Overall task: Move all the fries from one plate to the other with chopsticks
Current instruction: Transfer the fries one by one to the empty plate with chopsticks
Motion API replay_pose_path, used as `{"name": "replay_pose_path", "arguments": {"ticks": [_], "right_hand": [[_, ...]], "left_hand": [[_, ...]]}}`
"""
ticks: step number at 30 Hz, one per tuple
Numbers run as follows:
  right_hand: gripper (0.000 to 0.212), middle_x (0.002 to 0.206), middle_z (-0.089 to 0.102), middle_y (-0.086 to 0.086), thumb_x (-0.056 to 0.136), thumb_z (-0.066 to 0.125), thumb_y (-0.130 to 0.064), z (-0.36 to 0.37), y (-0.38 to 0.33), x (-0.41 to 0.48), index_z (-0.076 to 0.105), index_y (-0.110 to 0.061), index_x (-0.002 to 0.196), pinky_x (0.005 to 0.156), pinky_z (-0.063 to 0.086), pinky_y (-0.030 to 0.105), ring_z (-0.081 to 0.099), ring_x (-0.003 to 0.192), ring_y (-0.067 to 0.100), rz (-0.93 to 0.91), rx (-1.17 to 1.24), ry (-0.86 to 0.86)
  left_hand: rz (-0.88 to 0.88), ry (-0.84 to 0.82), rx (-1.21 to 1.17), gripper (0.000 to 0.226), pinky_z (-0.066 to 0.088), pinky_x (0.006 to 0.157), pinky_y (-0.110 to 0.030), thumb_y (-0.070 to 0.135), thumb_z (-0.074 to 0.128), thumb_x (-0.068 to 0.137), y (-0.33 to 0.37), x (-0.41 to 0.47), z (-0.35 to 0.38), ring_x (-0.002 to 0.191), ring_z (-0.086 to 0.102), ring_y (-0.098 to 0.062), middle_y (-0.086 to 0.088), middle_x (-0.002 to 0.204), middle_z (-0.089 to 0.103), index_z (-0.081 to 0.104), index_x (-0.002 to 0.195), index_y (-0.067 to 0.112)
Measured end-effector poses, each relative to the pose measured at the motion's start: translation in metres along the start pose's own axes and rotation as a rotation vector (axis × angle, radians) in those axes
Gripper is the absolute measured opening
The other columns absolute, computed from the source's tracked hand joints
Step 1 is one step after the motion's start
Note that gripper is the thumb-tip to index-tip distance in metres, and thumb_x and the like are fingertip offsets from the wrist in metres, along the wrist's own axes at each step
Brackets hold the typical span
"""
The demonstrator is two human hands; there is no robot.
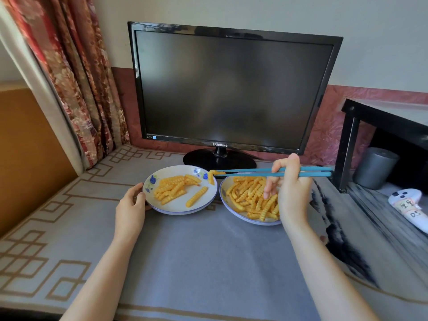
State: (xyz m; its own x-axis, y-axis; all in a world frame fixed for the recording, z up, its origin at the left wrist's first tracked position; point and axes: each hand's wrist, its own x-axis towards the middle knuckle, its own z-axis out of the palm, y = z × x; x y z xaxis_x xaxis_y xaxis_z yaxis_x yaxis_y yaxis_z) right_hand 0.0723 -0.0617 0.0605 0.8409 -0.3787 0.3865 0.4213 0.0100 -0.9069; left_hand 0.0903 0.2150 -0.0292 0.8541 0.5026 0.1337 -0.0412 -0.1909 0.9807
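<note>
Two white plates with blue rims sit side by side on the grey table. The left plate (178, 207) has a blue flower print and a pile of crinkle fries (172, 187). The right plate (225, 198) holds a bigger heap of fries (251, 198). My right hand (293, 191) grips blue chopsticks (254, 172) that lie level and point left. Their tips pinch one fry (212, 176) above the left plate's right rim. My left hand (130, 205) holds the left plate's left edge.
A black monitor (231, 89) stands right behind the plates on its round foot (218, 158). A black shelf (382, 126) with a grey cup (375, 167) is at the right, a white controller (410, 205) below it. A curtain (76, 77) hangs at the left.
</note>
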Motion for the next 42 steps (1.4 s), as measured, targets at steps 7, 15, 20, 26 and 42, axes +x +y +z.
{"name": "replay_pose_path", "arguments": {"ticks": [7, 15, 20, 26, 42], "right_hand": [[0.046, 0.039, 0.045, 0.009, 0.105, 0.030, -0.031, 0.061, 0.017, -0.006, 0.051, -0.009, 0.071, 0.038, 0.035, 0.021, 0.042, 0.033, 0.021, 0.042, 0.023, -0.131], [0.044, 0.043, 0.050, 0.008, 0.104, 0.033, -0.034, 0.080, 0.037, -0.006, 0.057, -0.011, 0.075, 0.040, 0.038, 0.023, 0.046, 0.036, 0.020, 0.061, -0.052, -0.228], [0.042, 0.042, 0.047, 0.012, 0.105, 0.034, -0.030, 0.054, 0.022, -0.001, 0.055, -0.008, 0.075, 0.037, 0.034, 0.021, 0.041, 0.033, 0.022, 0.032, -0.029, -0.178], [0.043, 0.040, 0.046, 0.013, 0.104, 0.032, -0.028, 0.002, 0.001, 0.010, 0.053, -0.008, 0.072, 0.036, 0.031, 0.018, 0.038, 0.031, 0.023, -0.002, -0.069, -0.080], [0.049, 0.038, 0.049, 0.008, 0.105, 0.032, -0.034, -0.027, 0.012, 0.007, 0.055, -0.010, 0.069, 0.033, 0.031, 0.018, 0.039, 0.028, 0.018, 0.041, -0.196, -0.043]], "left_hand": [[-0.005, 0.002, -0.018, 0.035, 0.049, 0.080, -0.029, 0.009, 0.038, 0.100, 0.002, -0.002, 0.000, 0.079, 0.063, -0.003, -0.003, 0.114, 0.062, 0.055, 0.131, 0.011], [-0.010, -0.002, -0.018, 0.036, 0.047, 0.079, -0.027, 0.010, 0.039, 0.100, 0.002, -0.001, 0.000, 0.078, 0.064, -0.008, -0.006, 0.119, 0.062, 0.053, 0.133, 0.010], [-0.008, 0.005, -0.001, 0.036, 0.045, 0.068, -0.015, 0.009, 0.038, 0.100, 0.002, -0.002, 0.000, 0.075, 0.060, -0.001, -0.004, 0.116, 0.061, 0.053, 0.133, 0.009], [-0.006, -0.003, 0.003, 0.037, 0.046, 0.075, -0.023, 0.010, 0.038, 0.101, 0.002, -0.001, -0.001, 0.078, 0.063, -0.007, -0.007, 0.121, 0.062, 0.052, 0.134, 0.009], [0.003, -0.005, 0.015, 0.036, 0.047, 0.080, -0.029, 0.010, 0.038, 0.101, -0.001, 0.000, 0.000, 0.081, 0.063, -0.010, -0.005, 0.118, 0.061, 0.052, 0.134, 0.010]]}}
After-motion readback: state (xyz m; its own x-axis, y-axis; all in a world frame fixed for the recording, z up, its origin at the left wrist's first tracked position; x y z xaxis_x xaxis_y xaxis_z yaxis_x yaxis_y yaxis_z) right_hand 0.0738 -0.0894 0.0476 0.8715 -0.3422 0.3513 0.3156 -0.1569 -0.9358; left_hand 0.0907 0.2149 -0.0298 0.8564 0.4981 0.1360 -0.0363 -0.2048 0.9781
